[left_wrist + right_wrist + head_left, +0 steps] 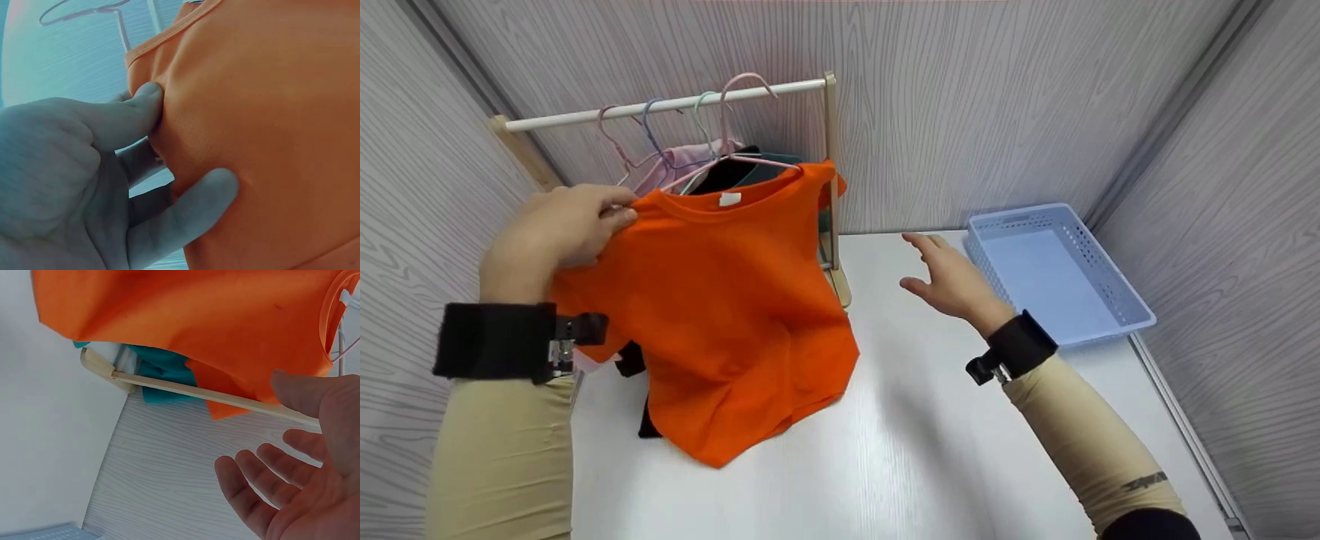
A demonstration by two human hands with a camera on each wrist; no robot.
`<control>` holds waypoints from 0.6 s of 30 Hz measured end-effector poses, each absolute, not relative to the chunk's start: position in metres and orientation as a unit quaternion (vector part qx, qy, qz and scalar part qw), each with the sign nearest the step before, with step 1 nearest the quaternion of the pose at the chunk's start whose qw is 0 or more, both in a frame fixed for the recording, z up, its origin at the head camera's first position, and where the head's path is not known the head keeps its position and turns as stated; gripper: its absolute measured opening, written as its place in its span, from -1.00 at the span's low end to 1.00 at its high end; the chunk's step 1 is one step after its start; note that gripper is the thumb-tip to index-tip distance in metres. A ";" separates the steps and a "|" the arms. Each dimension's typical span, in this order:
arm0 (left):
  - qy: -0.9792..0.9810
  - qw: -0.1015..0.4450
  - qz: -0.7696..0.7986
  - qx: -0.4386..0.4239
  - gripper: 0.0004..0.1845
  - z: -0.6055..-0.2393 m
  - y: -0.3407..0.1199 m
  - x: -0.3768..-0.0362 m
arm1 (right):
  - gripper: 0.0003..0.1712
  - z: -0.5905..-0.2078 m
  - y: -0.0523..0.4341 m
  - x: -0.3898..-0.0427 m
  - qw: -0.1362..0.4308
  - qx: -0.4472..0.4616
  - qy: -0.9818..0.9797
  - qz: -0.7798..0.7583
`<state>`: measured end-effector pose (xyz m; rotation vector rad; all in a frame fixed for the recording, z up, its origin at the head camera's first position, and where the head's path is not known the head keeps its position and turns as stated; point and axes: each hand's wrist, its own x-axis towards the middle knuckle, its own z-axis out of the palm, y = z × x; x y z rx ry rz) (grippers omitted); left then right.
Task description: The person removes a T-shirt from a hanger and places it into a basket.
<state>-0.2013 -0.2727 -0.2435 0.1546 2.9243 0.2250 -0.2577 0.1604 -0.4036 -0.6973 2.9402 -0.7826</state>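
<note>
An orange T-shirt [720, 315] hangs on a pink hanger [735, 105] from a small rack's white rail [660, 105]; its hem drapes onto the white table [930, 450]. My left hand [562, 229] pinches the shirt's left shoulder between thumb and fingers; the left wrist view shows the thumb [132, 109] pressed into the orange cloth [270, 124]. My right hand [952, 281] hovers open to the right of the rack, touching nothing. The right wrist view shows its spread fingers [264, 489] below the orange shirt [185, 315] and the rack's wooden post [197, 391].
More garments, pink, black and teal, hang behind the orange shirt on several pastel hangers [652, 127]. A pale blue perforated basket [1117, 300] sits at the table's back right. Grey wood-grain walls [1035, 97] close in the table on three sides.
</note>
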 end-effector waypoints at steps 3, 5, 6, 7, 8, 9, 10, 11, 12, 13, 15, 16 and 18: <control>0.992 0.097 0.066 0.040 -0.56 -0.244 -0.280 -0.198 | -0.18 -0.402 0.152 -0.259 0.009 -0.224 0.944 -0.244; 0.993 0.098 0.057 0.036 -0.56 -0.249 -0.284 -0.199 | -0.17 -0.403 0.149 -0.259 0.013 -0.225 0.944 -0.240; 0.993 0.100 0.058 0.034 -0.56 -0.252 -0.286 -0.199 | -0.17 -0.404 0.148 -0.260 0.015 -0.225 0.945 -0.237; 0.992 0.106 0.065 0.032 -0.56 -0.256 -0.287 -0.200 | -0.18 -0.405 0.148 -0.260 0.018 -0.224 0.946 -0.234; 0.990 0.113 0.073 0.032 -0.56 -0.260 -0.288 -0.200 | -0.18 -0.407 0.147 -0.260 0.020 -0.224 0.946 -0.232; 0.989 0.121 0.083 0.033 -0.55 -0.263 -0.288 -0.201 | -0.18 -0.408 0.148 -0.259 0.020 -0.224 0.947 -0.229; 0.987 0.128 0.093 0.037 -0.54 -0.267 -0.287 -0.201 | -0.19 -0.409 0.148 -0.259 0.020 -0.223 0.948 -0.227; 0.985 0.133 0.101 0.043 -0.55 -0.270 -0.286 -0.202 | -0.19 -0.409 0.149 -0.259 0.016 -0.223 0.948 -0.227; 0.984 0.135 0.107 0.050 -0.56 -0.273 -0.283 -0.202 | -0.19 -0.409 0.150 -0.258 0.012 -0.223 0.948 -0.228; 0.983 0.134 0.111 0.060 -0.59 -0.275 -0.278 -0.203 | -0.19 -0.408 0.150 -0.257 0.007 -0.222 0.947 -0.232; 0.982 0.125 0.114 0.082 -0.66 -0.278 -0.267 -0.205 | -0.20 -0.404 0.152 -0.254 -0.007 -0.227 0.944 -0.237; 0.982 0.117 0.113 0.094 -0.69 -0.279 -0.260 -0.207 | -0.21 -0.401 0.153 -0.252 -0.012 -0.229 0.944 -0.238; 0.982 0.097 0.114 0.115 -0.74 -0.281 -0.244 -0.211 | -0.27 -0.393 0.156 -0.246 -0.022 -0.231 0.944 -0.233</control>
